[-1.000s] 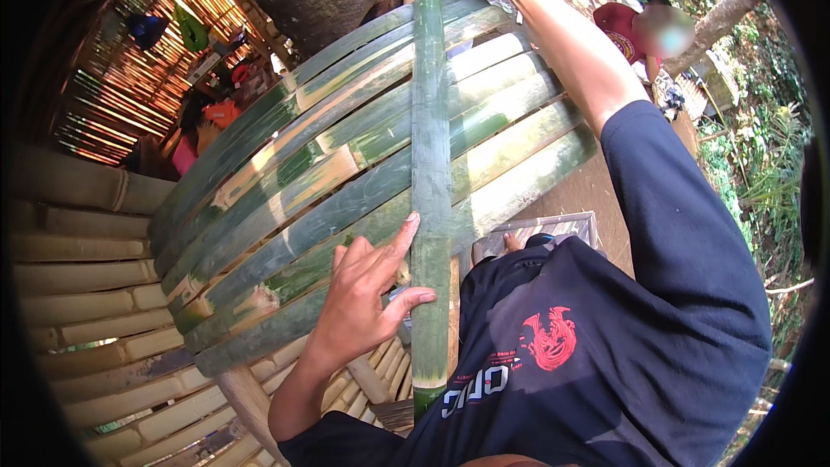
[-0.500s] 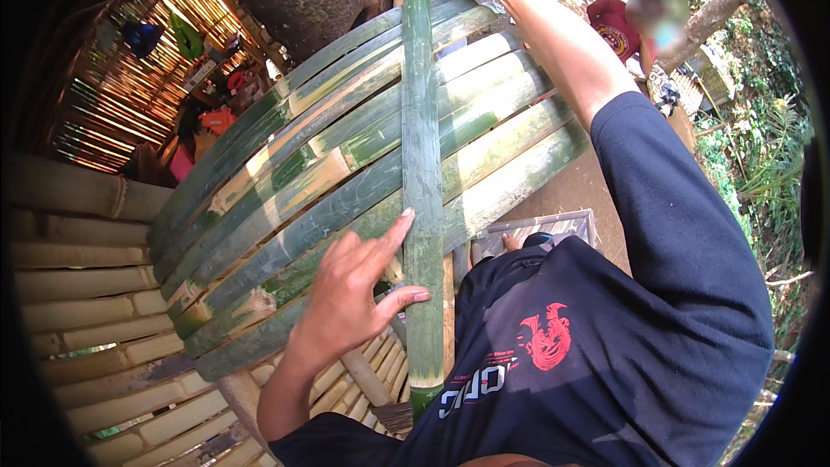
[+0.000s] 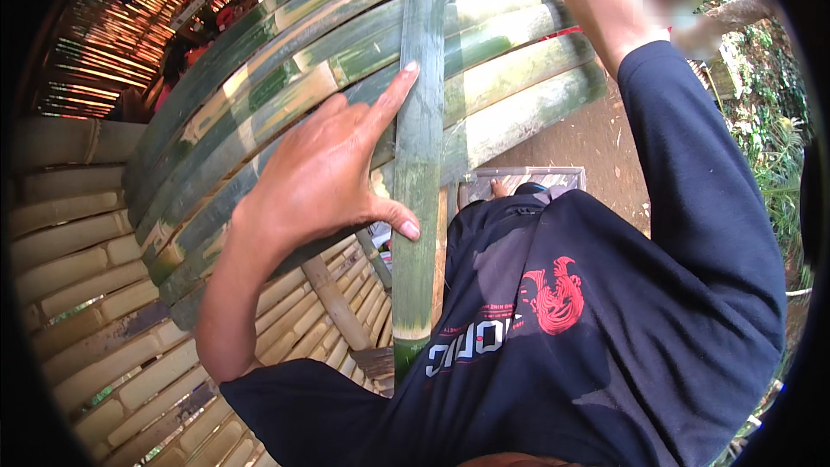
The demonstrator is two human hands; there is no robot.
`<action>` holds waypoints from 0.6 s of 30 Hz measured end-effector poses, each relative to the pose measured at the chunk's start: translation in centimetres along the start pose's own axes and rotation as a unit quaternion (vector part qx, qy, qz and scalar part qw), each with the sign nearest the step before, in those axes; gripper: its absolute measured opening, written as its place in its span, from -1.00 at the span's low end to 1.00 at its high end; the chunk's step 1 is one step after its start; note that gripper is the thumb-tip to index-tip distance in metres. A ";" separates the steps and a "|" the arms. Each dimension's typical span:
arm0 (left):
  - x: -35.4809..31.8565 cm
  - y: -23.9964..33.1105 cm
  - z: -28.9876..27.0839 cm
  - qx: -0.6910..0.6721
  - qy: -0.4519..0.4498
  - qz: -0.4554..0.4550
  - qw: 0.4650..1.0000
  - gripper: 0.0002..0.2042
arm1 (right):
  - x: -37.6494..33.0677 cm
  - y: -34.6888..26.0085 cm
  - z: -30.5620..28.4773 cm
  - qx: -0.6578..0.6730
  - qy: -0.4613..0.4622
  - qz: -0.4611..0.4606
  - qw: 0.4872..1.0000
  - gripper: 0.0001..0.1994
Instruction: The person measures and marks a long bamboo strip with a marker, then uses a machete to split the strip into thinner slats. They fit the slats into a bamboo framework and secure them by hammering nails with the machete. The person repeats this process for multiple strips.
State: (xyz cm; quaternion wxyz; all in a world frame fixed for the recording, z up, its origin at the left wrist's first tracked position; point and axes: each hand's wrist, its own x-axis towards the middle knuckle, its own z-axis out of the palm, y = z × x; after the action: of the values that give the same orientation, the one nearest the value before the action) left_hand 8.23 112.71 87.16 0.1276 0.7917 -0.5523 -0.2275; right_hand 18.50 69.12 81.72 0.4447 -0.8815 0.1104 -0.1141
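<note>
A: Head view: how is the left hand placed?
B: Its thumb and forefinger are spread wide, their tips against the strip of green bamboo; the other fingers are bent and partly hidden.
A: Where is the strip?
B: Immediately right of the left palm, running lengthwise from beyond the hand back to the dark shirt.
A: And the right hand?
B: The right forearm leaves past the upper edge; the hand itself is out of view, so its state cannot be told.
A: What surrounds the left hand?
B: Green slats, side by side with gaps, extend beyond and below it, crossed by the strip. Pale slats lie to its left and nearer the body.
</note>
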 end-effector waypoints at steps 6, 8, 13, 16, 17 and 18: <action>0.6 0.1 -0.5 0.020 -0.017 0.004 1.000 0.36 | -1.0 -0.4 0.4 0.005 -0.003 -0.002 1.000 -0.76; 0.6 0.0 -0.5 0.022 -0.019 0.005 1.000 0.36 | -1.0 -0.5 0.5 0.006 -0.003 -0.002 1.000 -0.76; 0.0 -0.5 -0.1 0.021 0.018 0.065 0.997 0.29 | -1.4 -1.1 0.9 0.016 -0.007 0.001 1.000 -0.75; 0.0 -1.4 0.2 0.021 0.017 0.092 0.995 0.29 | -1.7 -1.2 0.7 0.020 -0.007 0.012 1.000 -0.75; 0.1 -1.3 0.2 0.021 0.010 0.089 0.996 0.29 | -1.8 -1.2 0.8 0.021 -0.008 0.016 1.000 -0.75; 0.0 -1.2 0.0 0.012 -0.002 0.066 0.998 0.36 | -1.7 -1.3 0.9 0.023 -0.010 0.016 1.000 -0.75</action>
State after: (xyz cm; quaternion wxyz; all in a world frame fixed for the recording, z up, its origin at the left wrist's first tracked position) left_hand 9.16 113.18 86.59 0.1319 0.7549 -0.6061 -0.2132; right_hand 17.30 71.03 82.09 0.4675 -0.8703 0.1177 -0.1008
